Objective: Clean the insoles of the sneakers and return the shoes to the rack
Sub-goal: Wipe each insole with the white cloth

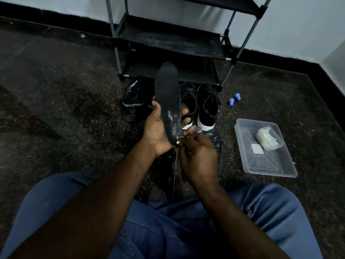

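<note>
Most of what we see is dark speckled floor (65,90), meeting a pale wall (280,25) with a black skirting. Our legs in blue jeans (168,230) fill the bottom of the view. Against the wall stands a black shoe rack (168,43) with grey poles, and its visible shelves carry a pale dusty film. To the right on the floor lies a clear plastic container (248,165), which holds a whitish lump (267,138) and a small white square (257,148) just beside it. In front of the rack's lowest shelf, two pairs of shoes sit on the floor: black sneakers lettered SPORT (132,103) on the left and black sneakers with white soles (208,109) on the right. A black insole (167,86) is held up between the pairs, out of any shoe, toe end pointing toward the rack and heel end toward us, with whitish smears near the heel. Our left hand (155,129) grips it around the heel half, thumb on one edge and fingers curled round the other. Our right hand (198,157) is at the heel tip with its fingers curled; we cannot tell whether it pinches the insole or something small. A thin pale line (175,165) runs down from there. Two small blue pieces (234,99) lie near the white-soled pair.
</note>
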A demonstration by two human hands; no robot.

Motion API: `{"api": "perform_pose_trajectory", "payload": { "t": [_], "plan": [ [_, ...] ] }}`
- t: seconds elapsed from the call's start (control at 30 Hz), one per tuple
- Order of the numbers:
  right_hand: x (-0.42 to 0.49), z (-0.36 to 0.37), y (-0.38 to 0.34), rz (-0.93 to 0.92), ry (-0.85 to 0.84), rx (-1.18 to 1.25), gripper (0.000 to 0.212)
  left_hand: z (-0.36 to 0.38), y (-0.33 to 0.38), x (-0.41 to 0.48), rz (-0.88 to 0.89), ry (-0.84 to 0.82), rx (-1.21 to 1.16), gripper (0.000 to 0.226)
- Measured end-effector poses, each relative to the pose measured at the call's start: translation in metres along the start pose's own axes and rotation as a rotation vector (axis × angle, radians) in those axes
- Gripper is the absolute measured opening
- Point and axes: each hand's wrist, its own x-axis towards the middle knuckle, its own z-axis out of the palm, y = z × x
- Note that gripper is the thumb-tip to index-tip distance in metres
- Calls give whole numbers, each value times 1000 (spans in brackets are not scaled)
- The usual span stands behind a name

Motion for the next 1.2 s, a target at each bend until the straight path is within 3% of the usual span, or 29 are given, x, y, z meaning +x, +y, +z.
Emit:
{"api": "perform_pose_trajectory", "payload": {
  "t": [0.13,0.37,0.57,0.73,1.0,1.2],
  "plan": [
    [0,1,-1,28,-8,-6,18,2,-3,2,-19,26,-4,79],
    [-7,10,-20,154,15,282,22,-1,-5,3,42,57,74,77],
    [1,0,9,73,-39,77,21,-2,-3,4,13,46,38,79],
    [5,-1,9,104,-22,138,19,0,-4,4,10,40,1,78],
    [-5,7,-14,92,-24,252,20,1,-11,4,46,86,142,83],
    [1,-3,15,16,-89,51,13,3,-9,1,-25,30,79,83]
  ]
}}
